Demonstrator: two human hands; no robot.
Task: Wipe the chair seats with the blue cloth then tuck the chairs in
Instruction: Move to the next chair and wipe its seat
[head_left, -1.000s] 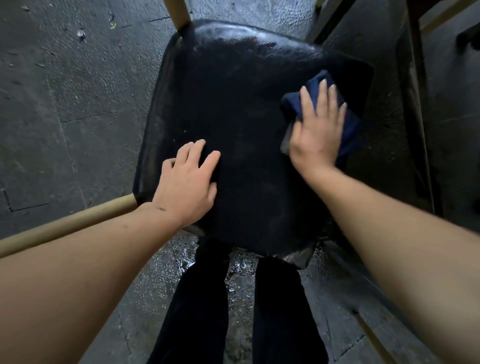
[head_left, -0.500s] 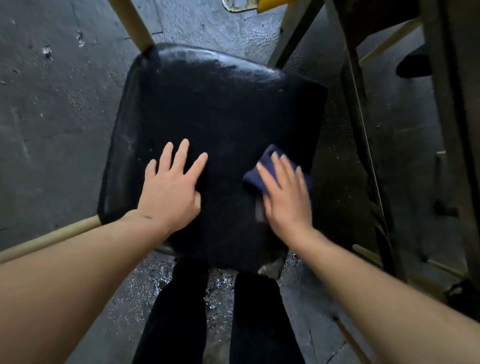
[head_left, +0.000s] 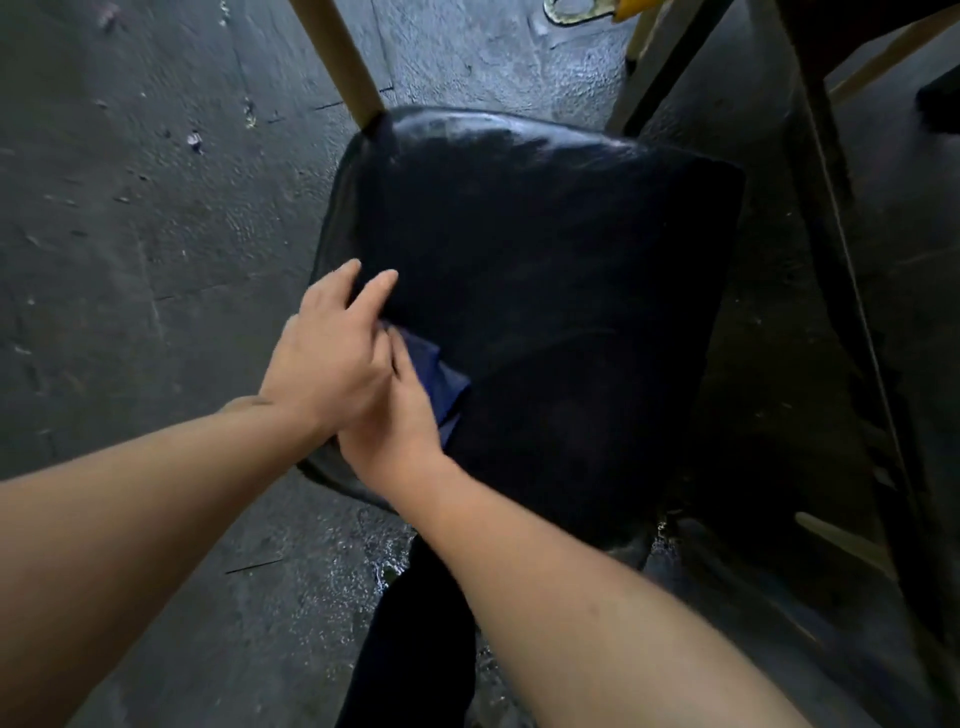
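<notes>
Dark wet floor (head_left: 156, 260) below; blue cloth (head_left: 441, 382) swept from far right to seat (head_left: 545, 312) near-left corner, right hand (head_left: 400, 421) fingers flat pressing it, left hand (head_left: 332, 358) overlapping, loosely spread, gripping nothing; probably nearly wiped.

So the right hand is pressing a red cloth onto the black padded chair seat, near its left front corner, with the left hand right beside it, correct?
Not quite: the cloth is dark blue, not red. The head view shows the right hand pressing it onto the black padded chair seat near its left front corner, with the left hand right beside it, overlapping the right hand.
</notes>
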